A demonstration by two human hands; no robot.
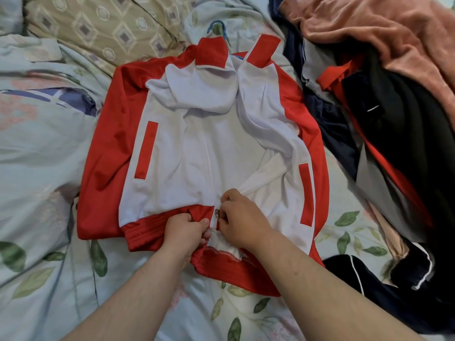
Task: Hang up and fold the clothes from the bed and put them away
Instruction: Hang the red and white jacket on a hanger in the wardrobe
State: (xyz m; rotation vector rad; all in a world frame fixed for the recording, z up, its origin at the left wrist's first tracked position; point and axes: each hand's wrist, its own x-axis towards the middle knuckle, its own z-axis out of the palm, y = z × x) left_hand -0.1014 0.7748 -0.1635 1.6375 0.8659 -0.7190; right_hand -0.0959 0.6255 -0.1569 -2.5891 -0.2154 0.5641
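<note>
A red and white zip jacket point(172, 148) lies face up on the bed, front open, with a blue hanger point(216, 27) inside its collar. My left hand point(183, 231) grips the red hem on the left side of the zipper. My right hand point(240, 221) pinches the right front edge at the metal zipper slider point(216, 212), at the bottom of the jacket. Both front panels meet between my hands.
A heap of clothes lies at the right: a pink fleece point(384, 38), dark navy and black garments point(398, 134), a red-trimmed piece point(330, 80). A patterned beige pillow point(103, 28) sits at the top left. The floral bedsheet point(41, 183) surrounds the jacket.
</note>
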